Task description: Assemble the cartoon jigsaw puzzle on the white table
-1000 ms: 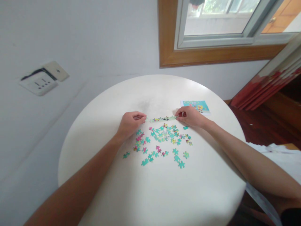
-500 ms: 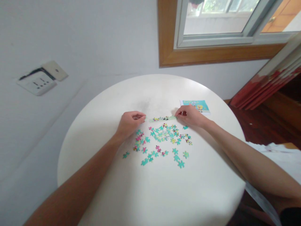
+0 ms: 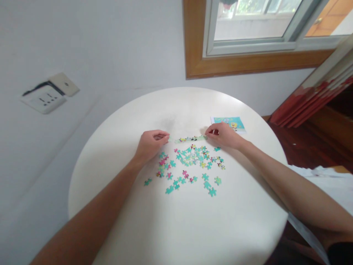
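Note:
A narrow strip of joined jigsaw pieces (image 3: 190, 139) lies across the white round table (image 3: 176, 228). My right hand (image 3: 224, 135) is closed in a pinch at the strip's right end, on a pale green puzzle piece there. Left of the strip, with a small gap between, my left hand (image 3: 153, 144) pinches what looks like a small pale puzzle piece at its fingertips, mostly hidden. Nearer to me are many loose jigsaw pieces (image 3: 195, 157), teal, pink and yellow, some in small clusters.
A teal picture card (image 3: 234, 124) with cartoon figures lies behind my right hand. Beyond the table are a wall with a socket (image 3: 45, 98) and a wood-framed window (image 3: 193, 66). A red and cream curtain (image 3: 298, 99) hangs at right, with white sheets (image 3: 325, 184) below it.
My left hand has shifted very slightly left, away from the strip. The right hand stays at the strip's end, and the loose pieces lie as before.

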### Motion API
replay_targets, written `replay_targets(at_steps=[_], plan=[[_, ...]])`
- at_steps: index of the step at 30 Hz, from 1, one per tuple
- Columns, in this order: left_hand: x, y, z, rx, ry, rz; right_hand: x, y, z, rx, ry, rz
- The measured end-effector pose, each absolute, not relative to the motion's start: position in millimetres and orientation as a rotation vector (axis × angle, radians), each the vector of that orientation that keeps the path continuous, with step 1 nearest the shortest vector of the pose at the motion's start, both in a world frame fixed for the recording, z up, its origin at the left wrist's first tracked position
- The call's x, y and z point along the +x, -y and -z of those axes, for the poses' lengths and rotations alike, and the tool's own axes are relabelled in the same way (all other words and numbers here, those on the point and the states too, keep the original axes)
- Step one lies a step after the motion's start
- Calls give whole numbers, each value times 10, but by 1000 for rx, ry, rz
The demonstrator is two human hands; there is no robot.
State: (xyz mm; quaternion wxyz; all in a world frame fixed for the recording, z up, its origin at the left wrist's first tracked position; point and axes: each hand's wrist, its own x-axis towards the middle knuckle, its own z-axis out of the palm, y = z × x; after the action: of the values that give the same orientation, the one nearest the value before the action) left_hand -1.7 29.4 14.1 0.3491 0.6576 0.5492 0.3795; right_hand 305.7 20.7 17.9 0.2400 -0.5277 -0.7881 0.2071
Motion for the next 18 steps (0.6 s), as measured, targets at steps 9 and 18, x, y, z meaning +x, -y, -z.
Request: replay_targets(at_steps=[9, 18], plan=[[-135, -337, -224, 1653, -1457, -1047, 3045, -199, -182, -1494, 2097, -573], [-180, -371, -162, 1735, -1482, -991, 3177, -139, -284, -1527, 2218, -580]])
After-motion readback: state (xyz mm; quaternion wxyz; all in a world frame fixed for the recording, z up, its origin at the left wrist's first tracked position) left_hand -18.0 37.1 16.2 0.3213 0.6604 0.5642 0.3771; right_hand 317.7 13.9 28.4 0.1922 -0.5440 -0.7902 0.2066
